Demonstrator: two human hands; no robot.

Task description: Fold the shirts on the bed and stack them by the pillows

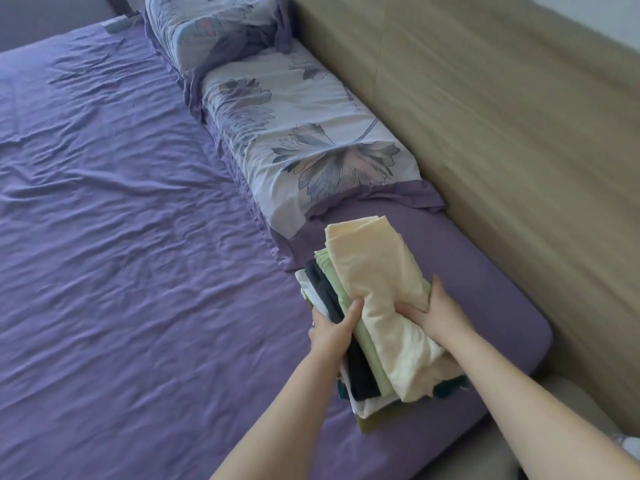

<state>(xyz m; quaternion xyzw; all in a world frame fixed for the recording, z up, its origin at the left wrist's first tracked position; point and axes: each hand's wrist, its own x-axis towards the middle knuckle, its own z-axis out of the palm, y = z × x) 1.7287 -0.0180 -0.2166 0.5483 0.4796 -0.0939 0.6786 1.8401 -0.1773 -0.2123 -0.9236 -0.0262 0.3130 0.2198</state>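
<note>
Now both your hands clamp the stack of folded shirts (374, 327) from its 2 sides, left hand (330, 332) and right hand (434, 315) keeping the layers squared beside the floral pillow (294, 133).

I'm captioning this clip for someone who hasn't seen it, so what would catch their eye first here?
First, the stack of folded shirts at the bed's near right corner, cream on top, gripped from both sides by the left hand and the right hand. Next, the two floral pillows lined along the wooden headboard just beyond the stack, and the wrinkled purple sheet spreading left.
</note>
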